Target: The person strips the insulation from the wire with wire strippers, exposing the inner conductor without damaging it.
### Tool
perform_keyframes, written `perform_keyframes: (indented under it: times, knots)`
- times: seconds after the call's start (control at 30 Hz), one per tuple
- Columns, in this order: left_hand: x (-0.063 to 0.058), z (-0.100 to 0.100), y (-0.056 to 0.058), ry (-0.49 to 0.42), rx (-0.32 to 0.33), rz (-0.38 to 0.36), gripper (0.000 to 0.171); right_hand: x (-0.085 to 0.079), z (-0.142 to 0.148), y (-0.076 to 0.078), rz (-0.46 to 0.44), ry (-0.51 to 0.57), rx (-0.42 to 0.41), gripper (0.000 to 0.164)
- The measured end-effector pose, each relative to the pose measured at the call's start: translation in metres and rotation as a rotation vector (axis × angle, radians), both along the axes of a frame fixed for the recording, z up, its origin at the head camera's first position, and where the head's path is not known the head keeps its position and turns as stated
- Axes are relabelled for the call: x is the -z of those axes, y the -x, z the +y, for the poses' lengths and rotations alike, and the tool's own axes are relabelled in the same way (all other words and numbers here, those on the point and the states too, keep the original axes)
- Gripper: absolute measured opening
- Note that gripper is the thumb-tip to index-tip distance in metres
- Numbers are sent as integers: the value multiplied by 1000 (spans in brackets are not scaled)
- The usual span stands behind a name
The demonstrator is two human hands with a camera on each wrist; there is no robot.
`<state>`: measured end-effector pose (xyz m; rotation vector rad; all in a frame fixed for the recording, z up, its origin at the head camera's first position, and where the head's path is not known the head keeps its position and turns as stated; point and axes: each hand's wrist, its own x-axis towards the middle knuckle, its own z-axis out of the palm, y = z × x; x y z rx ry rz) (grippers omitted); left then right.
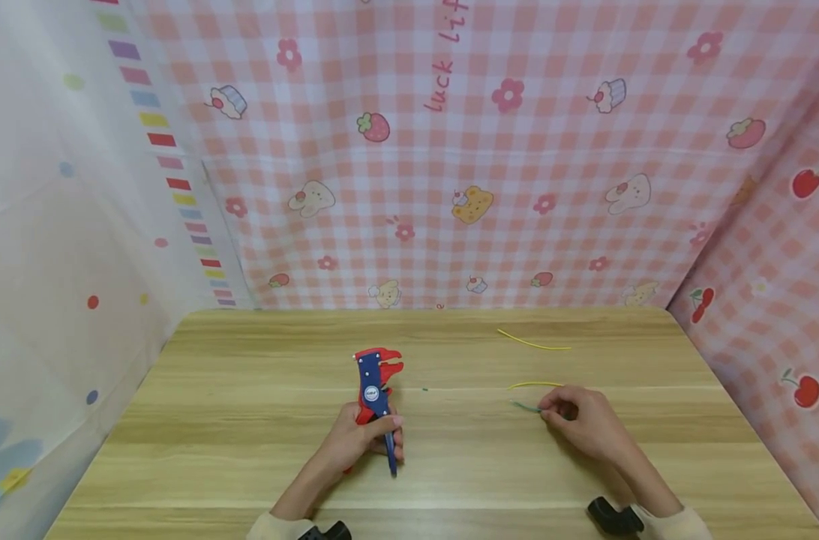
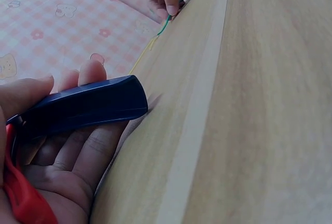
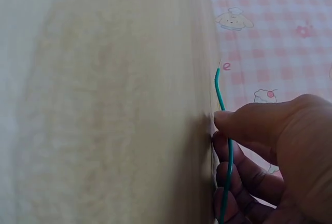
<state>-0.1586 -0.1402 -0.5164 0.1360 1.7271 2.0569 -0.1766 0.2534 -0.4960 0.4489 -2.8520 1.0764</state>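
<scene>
My left hand [image 1: 357, 441] grips the handles of a wire stripper [image 1: 370, 375] with a blue body and red jaws, its head pointing away from me. In the left wrist view the thumb and fingers lie around its blue handle [image 2: 93, 105]; part of the red handle [image 2: 26, 198] shows by the palm. Further right, my right hand [image 1: 588, 421] pinches a green wire [image 3: 220, 92] between thumb and fingers, close over the table. The wire's far end has a short bare tip, and its other part runs down across the fingers.
Two yellow wires lie at the right of the wooden table [image 1: 463, 465], one farther back [image 1: 534, 346] and one [image 1: 534, 385] just beyond the right hand. A tiny green piece [image 1: 425, 389] lies between the hands. A checked pink curtain [image 1: 450, 165] hangs behind the table.
</scene>
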Motion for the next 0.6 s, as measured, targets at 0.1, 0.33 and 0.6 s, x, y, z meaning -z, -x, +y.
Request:
perform_keyframes:
  times: [0.1,0.33,0.6]
  knots:
    - [0,-1,0,5,-2,-3,35,1,0,0,-8,-21,17,6]
    - [-1,1,1,0,7,2,36,0,0,1,3,-72,46,4]
    - [-2,-1,0,2,7,-2,32,-2,0,-1,28,-96,49,10]
